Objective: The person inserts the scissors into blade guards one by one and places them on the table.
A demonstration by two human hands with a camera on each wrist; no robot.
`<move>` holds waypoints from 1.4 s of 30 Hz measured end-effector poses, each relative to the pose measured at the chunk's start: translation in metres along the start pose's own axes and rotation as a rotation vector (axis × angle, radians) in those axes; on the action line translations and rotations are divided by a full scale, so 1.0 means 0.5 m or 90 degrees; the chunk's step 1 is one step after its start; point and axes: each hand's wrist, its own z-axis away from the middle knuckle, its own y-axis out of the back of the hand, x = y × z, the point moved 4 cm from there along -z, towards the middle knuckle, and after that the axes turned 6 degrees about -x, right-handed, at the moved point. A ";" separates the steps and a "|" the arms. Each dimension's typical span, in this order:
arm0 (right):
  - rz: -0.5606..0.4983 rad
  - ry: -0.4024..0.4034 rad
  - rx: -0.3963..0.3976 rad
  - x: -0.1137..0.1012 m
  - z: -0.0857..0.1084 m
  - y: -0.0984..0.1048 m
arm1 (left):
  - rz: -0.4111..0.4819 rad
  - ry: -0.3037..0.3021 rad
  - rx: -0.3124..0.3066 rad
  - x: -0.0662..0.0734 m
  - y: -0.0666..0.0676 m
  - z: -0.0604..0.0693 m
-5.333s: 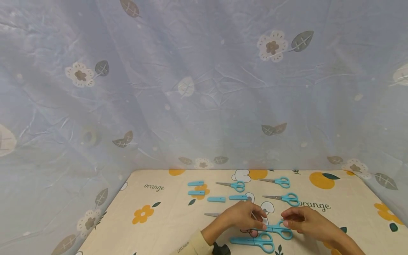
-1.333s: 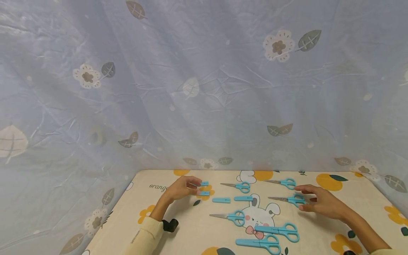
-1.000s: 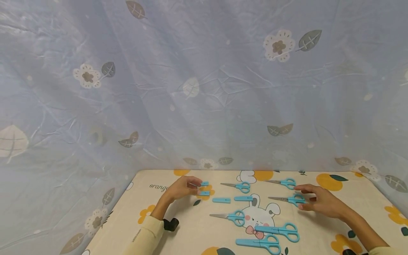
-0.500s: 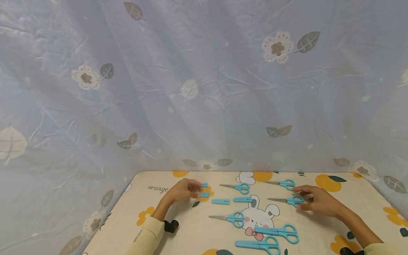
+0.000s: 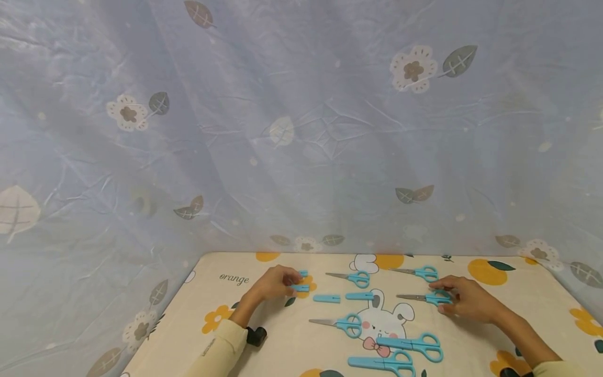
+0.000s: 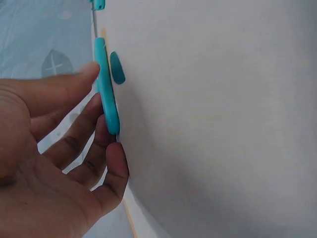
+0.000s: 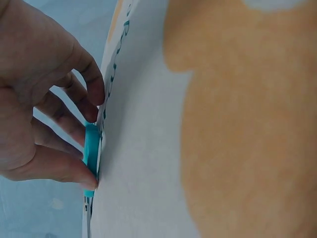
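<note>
My left hand (image 5: 278,283) pinches a light blue scissors cover (image 5: 300,288) between thumb and fingers at the far left; in the left wrist view the cover (image 6: 108,89) lies along the cloth. A second cover (image 5: 303,273) sits just behind, partly hidden by the fingers. Over on the right, my right hand (image 5: 471,299) grips the blue handle loops of uncovered scissors (image 5: 416,297), blades pointing left. The right wrist view shows the thumb and fingers around the handle (image 7: 91,153), which rests at the cloth.
Bare-bladed scissors lie at the back right (image 5: 419,272), back middle (image 5: 353,277) and centre (image 5: 348,323). Two loose covers (image 5: 326,298) (image 5: 360,296) lie between. Covered scissors (image 5: 410,345) (image 5: 381,362) are in front. A patterned curtain (image 5: 301,157) hangs behind the tablecloth (image 5: 282,340).
Seconds ago both hands were at the covered scissors in front; they have since moved apart to a cover and bare scissors. Lately, the fingers have closed in slightly on both.
</note>
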 end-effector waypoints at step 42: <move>0.006 -0.121 -0.001 -0.033 0.000 -0.003 | -0.162 0.024 0.053 0.025 -0.019 0.002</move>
